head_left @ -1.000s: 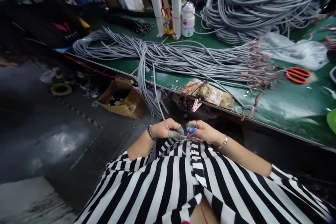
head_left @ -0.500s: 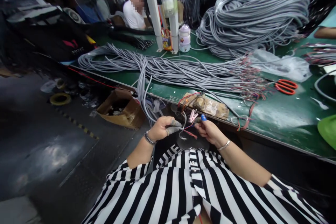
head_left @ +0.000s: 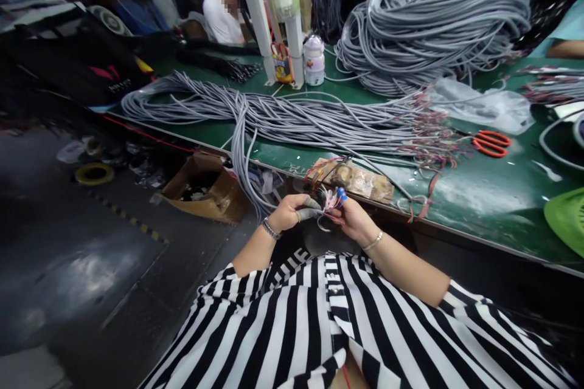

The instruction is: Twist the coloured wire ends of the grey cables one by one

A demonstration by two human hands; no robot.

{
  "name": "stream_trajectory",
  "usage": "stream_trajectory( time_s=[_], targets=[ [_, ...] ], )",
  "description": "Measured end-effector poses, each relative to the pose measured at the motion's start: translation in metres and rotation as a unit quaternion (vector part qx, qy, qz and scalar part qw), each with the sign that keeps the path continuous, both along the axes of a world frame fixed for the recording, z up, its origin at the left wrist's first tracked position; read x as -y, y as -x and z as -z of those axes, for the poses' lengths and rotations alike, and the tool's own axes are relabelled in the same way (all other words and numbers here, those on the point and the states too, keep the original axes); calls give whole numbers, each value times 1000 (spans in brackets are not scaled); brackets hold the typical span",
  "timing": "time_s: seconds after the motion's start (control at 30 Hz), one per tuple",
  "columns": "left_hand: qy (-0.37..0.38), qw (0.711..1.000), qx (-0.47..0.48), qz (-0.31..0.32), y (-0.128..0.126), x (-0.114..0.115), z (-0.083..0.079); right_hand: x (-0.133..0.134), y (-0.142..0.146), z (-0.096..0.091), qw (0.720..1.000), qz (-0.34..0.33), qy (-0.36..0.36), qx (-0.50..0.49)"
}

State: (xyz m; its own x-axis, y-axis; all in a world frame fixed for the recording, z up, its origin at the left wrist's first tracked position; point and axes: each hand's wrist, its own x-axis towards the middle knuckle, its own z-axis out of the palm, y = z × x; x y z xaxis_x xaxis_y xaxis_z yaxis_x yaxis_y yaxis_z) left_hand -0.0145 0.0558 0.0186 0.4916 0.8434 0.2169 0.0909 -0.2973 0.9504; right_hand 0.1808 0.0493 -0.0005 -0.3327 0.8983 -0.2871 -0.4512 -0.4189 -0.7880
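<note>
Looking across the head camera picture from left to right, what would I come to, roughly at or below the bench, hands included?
Yellow ring, cardboard box, left hand, right hand, orange-handled scissors, green object.

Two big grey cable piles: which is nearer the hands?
The long bundle stretched along the front of the bench, some cables draping over its edge; the other, a looped coil, sits farther back.

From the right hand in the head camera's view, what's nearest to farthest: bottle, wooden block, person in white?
1. Wooden block, just beyond the right hand.
2. Bottle, farther back on the table.
3. Person in white, in the left background.
</note>
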Motion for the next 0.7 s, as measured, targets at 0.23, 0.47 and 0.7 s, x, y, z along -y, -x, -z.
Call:
stream_trajectory(
  time_s=[0.23, 0.47, 0.7],
  targets=[
    [-5, 1000, -2, 29, -6, -4, 6, -3, 3, -2, 999, 37, 18, -4],
    [-10, 999, -15, 52, -5, -4, 6, 1, 4, 1, 998, 35, 45, -29],
    [-84, 989, -49, 112, 7, 8, -6, 6, -13, 15, 996, 57, 61, -6]
  ],
)
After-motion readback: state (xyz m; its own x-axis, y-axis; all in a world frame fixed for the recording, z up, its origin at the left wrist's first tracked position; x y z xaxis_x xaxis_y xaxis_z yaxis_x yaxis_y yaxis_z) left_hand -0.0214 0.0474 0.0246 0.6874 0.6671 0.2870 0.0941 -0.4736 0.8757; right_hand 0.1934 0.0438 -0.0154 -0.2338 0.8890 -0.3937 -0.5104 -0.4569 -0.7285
